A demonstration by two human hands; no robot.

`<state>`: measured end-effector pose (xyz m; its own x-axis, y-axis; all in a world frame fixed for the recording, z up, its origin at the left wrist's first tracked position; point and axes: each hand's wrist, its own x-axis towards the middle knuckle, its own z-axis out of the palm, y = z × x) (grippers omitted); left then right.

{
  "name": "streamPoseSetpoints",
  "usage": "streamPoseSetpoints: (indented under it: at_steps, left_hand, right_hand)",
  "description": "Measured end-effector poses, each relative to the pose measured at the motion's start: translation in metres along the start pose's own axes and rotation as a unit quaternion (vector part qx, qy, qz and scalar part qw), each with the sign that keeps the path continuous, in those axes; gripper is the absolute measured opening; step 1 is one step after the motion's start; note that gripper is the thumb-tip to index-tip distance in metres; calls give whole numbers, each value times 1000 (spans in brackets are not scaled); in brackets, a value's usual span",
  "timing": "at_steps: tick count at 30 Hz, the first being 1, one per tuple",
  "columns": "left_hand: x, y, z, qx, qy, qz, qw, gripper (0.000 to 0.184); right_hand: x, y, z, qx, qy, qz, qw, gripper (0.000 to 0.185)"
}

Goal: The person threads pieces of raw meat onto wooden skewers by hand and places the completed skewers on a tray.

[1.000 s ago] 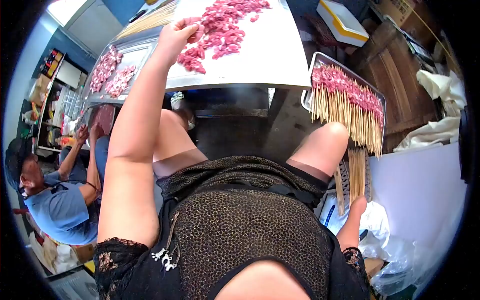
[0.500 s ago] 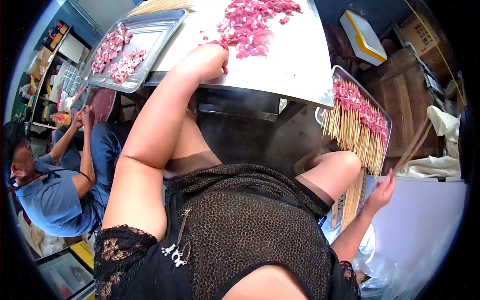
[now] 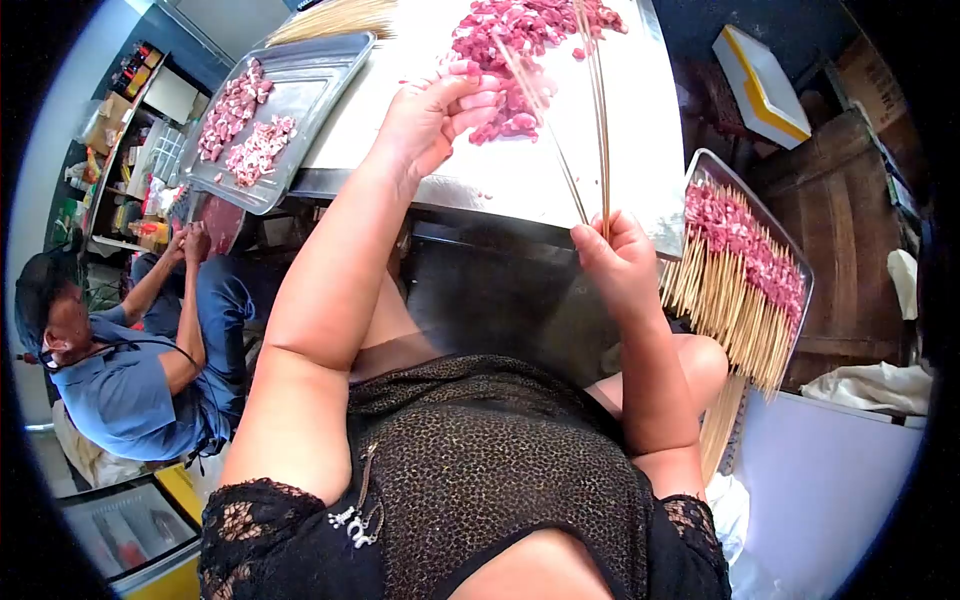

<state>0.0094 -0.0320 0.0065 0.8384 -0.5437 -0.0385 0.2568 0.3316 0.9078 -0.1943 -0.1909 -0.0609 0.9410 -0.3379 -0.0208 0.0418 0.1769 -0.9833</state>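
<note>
My right hand (image 3: 622, 262) is closed around the lower ends of a few thin bamboo skewers (image 3: 602, 130), which point up over the white table and fan apart slightly. My left hand (image 3: 445, 112) is raised over the table's near edge, its fingers curled. What lies in these fingers, if anything, I cannot make out. Just beyond it is a pile of raw red meat pieces (image 3: 520, 45). To the right of my right hand, a metal tray (image 3: 795, 235) holds many skewers threaded with meat (image 3: 745, 240), their bare ends toward me.
A metal tray (image 3: 315, 90) with two heaps of cut meat (image 3: 262, 150) sits at the table's left. Bare skewers (image 3: 335, 20) lie behind it. A seated person in a blue shirt (image 3: 115, 395) is at left. A white-and-yellow box (image 3: 762, 85) stands at the far right.
My right hand has swung up and left from beside the tray of threaded skewers to the table edge, carrying the bare skewers. My left hand has lifted and turned at the meat pile.
</note>
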Motion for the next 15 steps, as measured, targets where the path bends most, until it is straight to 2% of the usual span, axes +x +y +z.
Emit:
streamPoseSetpoints:
  at_steps: [7, 10, 12, 13, 15]
  left_hand:
    - [9, -9, 8, -87, -1, -11, 996, 22]
    - [9, -9, 8, -121, -20, -18, 992, 24]
    - [7, -7, 5, -193, -63, -33, 978, 28]
    - [5, -6, 5, -194, -62, -31, 979, 28]
    - [2, -9, 8, -98, 10, 4, 995, 42]
  right_hand:
    - [2, -16, 2, 7, 18, 8, 1000, 17]
    - [6, -14, 5, 32, 19, 18, 999, 17]
    - [7, -8, 5, 40, 20, 20, 999, 17]
    - [8, -3, 5, 29, 29, 19, 999, 19]
    - [8, 7, 4, 28, 26, 21, 999, 23]
